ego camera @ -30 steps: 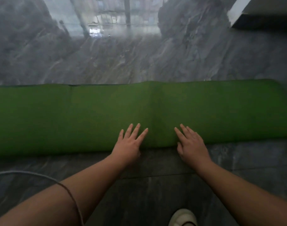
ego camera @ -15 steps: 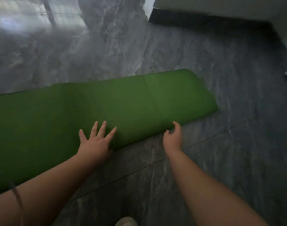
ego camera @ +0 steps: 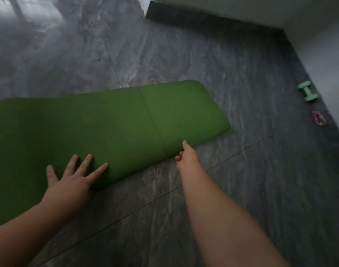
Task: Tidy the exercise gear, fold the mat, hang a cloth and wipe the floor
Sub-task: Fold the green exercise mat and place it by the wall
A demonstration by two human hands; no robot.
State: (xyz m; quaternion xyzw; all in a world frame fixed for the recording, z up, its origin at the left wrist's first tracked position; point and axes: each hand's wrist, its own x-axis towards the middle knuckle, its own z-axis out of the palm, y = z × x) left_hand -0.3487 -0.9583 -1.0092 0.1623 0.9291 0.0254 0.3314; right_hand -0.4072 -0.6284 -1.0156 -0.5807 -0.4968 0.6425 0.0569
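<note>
A green exercise mat lies folded lengthwise on the grey marble floor, running off the left edge; its right end sits mid-frame. My left hand rests flat on the mat's near edge with fingers spread. My right hand touches the near edge further right, fingers loosely curled, holding nothing that I can see. A mint-green dumbbell lies on the floor at the far right, by the wall.
A small pink and purple object lies on the floor just below the dumbbell. A white wall with dark skirting runs along the back and right side. Glossy grey floor tiles surround the mat.
The view has swung right, bringing the mat's right end, the dumbbell and the wall into sight. My right hand has turned from flat on the mat to touching its edge.
</note>
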